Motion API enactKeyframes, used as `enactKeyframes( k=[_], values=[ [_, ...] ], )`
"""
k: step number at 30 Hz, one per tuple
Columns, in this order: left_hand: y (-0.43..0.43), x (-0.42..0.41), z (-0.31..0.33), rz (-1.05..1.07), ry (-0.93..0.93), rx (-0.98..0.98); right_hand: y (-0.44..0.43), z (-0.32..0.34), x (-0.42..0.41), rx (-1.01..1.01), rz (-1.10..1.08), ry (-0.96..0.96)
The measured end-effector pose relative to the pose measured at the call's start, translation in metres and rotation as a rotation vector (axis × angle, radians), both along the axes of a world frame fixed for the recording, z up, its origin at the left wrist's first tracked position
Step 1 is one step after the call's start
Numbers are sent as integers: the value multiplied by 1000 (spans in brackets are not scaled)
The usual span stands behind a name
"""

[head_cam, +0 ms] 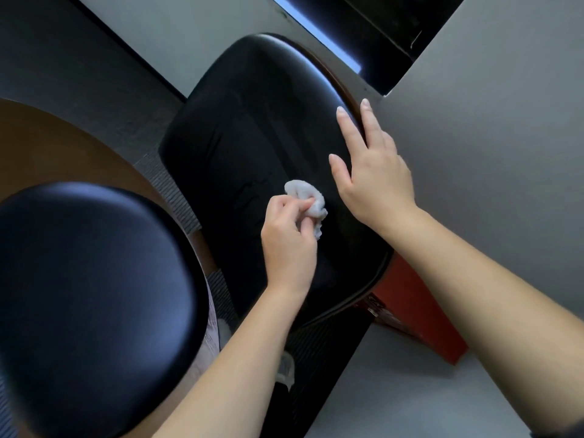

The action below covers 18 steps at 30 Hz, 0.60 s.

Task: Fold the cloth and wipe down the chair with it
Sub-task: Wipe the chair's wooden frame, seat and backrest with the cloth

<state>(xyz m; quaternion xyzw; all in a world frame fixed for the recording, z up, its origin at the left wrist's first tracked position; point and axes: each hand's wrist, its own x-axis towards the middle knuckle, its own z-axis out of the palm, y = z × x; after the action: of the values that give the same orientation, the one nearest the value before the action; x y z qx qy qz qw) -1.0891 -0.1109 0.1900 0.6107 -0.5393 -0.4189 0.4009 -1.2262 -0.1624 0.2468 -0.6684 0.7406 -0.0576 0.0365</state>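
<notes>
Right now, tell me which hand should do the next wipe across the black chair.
Left. The left hand already grips the bunched white cloth against the chair; the right hand lies flat and empty, steadying its edge.

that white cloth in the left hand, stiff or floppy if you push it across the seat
Probably floppy: the white cloth sits bunched in crumpled folds in the left hand. It looks light, pinched by fingertips alone. On the glossy black chair it would likely slide easily, though it may unbunch.
</notes>
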Motion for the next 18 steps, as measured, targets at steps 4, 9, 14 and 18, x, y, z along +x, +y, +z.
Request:
enactKeyframes(
  k=[4,9,14,18],
  values=[
    [-6,10,-18,24,-65,3,-23,1,1,2,25,23],
    [-16,10,-16,-6,-42,-47,-34,-2,4,-3,51,104],
    [-24,22,-38,127,-57,73,-39,-1,6,3,68,151],
    [-38,12,-24,46,-26,-110,-66,0,17,-20,123,193]
  ],
)
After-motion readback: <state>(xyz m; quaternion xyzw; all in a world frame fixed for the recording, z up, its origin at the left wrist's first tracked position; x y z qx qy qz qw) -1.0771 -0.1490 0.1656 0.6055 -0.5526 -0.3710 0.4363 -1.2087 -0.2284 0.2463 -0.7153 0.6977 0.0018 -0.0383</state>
